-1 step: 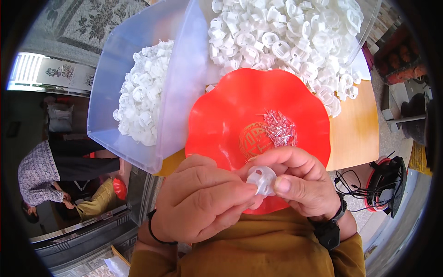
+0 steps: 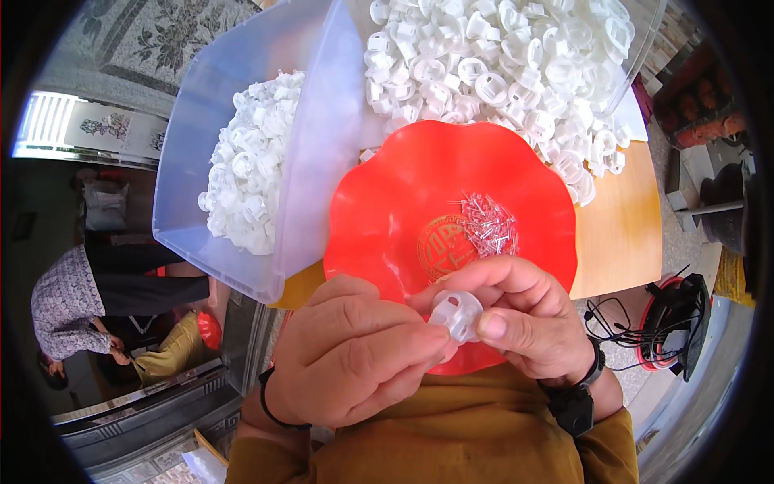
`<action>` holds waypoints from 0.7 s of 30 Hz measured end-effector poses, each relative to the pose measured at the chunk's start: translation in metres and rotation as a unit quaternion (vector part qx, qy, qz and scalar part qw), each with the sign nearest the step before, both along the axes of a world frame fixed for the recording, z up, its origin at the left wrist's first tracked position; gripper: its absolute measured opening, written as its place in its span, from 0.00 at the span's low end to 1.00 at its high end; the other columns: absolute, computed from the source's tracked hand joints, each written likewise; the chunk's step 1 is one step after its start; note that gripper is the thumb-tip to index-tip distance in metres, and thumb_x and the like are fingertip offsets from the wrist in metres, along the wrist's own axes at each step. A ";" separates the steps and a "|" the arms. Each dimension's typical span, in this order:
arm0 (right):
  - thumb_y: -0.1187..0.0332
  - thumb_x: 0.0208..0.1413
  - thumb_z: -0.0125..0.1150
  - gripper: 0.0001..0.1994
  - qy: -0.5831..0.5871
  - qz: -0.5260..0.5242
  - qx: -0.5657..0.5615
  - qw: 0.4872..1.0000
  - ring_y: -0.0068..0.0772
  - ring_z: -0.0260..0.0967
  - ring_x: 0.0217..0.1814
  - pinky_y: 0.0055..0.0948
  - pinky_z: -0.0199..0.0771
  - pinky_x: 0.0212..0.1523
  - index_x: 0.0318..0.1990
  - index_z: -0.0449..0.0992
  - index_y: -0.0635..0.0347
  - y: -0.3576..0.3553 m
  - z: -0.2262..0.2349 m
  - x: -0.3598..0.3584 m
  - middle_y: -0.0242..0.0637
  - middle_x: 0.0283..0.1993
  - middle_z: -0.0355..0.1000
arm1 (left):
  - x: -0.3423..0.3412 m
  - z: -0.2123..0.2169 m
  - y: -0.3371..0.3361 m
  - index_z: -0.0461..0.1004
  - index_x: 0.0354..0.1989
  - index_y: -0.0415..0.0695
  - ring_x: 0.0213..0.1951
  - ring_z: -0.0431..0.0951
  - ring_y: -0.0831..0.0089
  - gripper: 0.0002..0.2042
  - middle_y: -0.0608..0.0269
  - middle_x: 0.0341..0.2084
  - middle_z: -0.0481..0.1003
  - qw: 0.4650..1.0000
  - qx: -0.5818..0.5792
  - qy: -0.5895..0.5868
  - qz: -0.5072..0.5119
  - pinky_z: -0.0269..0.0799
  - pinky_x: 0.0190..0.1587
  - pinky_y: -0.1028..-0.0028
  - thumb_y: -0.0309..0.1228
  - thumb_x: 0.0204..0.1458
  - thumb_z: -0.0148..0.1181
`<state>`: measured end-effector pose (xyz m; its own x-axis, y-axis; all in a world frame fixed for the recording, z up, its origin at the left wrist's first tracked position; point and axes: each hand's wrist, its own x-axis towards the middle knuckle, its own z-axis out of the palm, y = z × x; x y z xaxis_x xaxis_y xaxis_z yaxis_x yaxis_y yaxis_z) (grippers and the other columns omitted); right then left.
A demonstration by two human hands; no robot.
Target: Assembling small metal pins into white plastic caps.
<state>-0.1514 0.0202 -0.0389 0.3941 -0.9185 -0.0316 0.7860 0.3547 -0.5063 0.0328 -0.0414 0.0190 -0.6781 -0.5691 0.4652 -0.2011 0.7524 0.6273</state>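
Observation:
A small translucent white plastic piece, round with openings in it, sits between the thumb and fingers of my right hand. My left hand is closed, its fingertips pressed together against the lower left side of that piece. Whatever those left fingers pinch is hidden. Both hands are over the near edge of a red dish with a wavy rim. In the dish lies a heap of tiny clear parts with thin metal legs, just beyond my right fingers.
A clear plastic bin at the left contains many white pieces. A larger pile of similar pieces spreads behind the dish on the wooden table. Black cables are at the right. Another person bends over a sack at far left.
My left fingertips have shifted very slightly at the white piece. The rest looks the same.

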 end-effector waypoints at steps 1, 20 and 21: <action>0.74 0.61 0.47 0.17 -0.011 0.002 -0.009 1.000 0.31 0.68 0.51 0.30 0.68 0.54 0.57 0.61 0.65 0.000 -0.001 0.000 0.44 0.54 0.66 | 0.001 0.001 0.002 0.73 0.33 0.41 0.21 0.70 0.73 0.07 0.62 0.24 0.74 1.000 -0.002 0.000 0.001 0.63 0.25 0.73 0.25 0.45 0.61; 0.83 0.56 0.49 0.15 -0.046 -0.013 -0.065 0.997 0.33 0.60 0.61 0.32 0.62 0.59 0.51 0.64 0.65 0.001 -0.009 -0.002 0.50 0.60 0.59 | 0.003 -0.007 0.023 0.69 0.37 0.46 0.22 0.72 0.74 0.19 0.62 0.31 0.73 0.994 -0.103 -0.032 0.014 0.63 0.26 0.74 0.22 0.34 0.66; 0.83 0.56 0.49 0.15 -0.046 -0.013 -0.065 0.997 0.33 0.60 0.61 0.32 0.62 0.59 0.51 0.64 0.65 0.001 -0.009 -0.003 0.50 0.60 0.59 | 0.003 -0.008 0.023 0.69 0.37 0.46 0.22 0.72 0.74 0.19 0.62 0.31 0.73 0.994 -0.106 -0.037 0.011 0.63 0.26 0.75 0.22 0.34 0.66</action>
<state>-0.1541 0.0207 -0.0476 0.3657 -0.9226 0.1227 0.8392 0.2698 -0.4722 0.0357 -0.0184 0.0110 -0.7028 -0.4794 0.5255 -0.2590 0.8605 0.4386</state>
